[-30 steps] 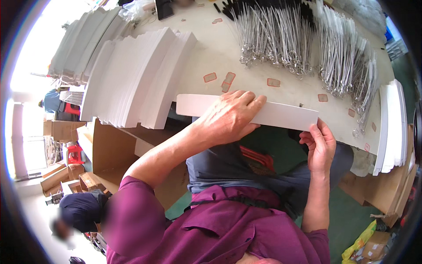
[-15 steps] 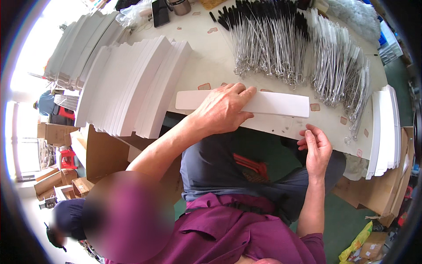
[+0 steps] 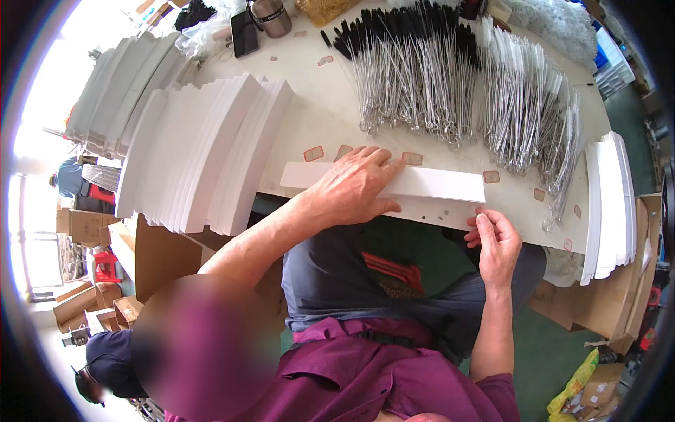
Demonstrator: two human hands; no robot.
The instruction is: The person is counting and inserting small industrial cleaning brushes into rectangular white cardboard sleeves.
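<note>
A long, slim white box (image 3: 439,185) lies along the near edge of the table. My left hand (image 3: 357,184) grips its middle from above, fingers over the far side and thumb at the near side. Just off the box's right end is my right hand (image 3: 498,247), with fingers loosely curled, slightly apart and nothing visible in them. To the left, many similar white boxes (image 3: 190,151) stand in a packed row. Beyond the held box lie a bunch of wire brushes with black bristles (image 3: 415,84) and a bunch with white bristles (image 3: 531,105).
White flat pieces (image 3: 608,207) are stacked at the table's right edge. A phone (image 3: 244,34) and a metal cup (image 3: 271,17) stand at the back. Cardboard boxes (image 3: 165,260) sit below left. Another person's dark cap (image 3: 111,355) shows at lower left.
The white box has come slightly nearer the table's front edge, uncovering more of the small stickers behind it. My left hand stays on it. The whole view has shifted a little.
</note>
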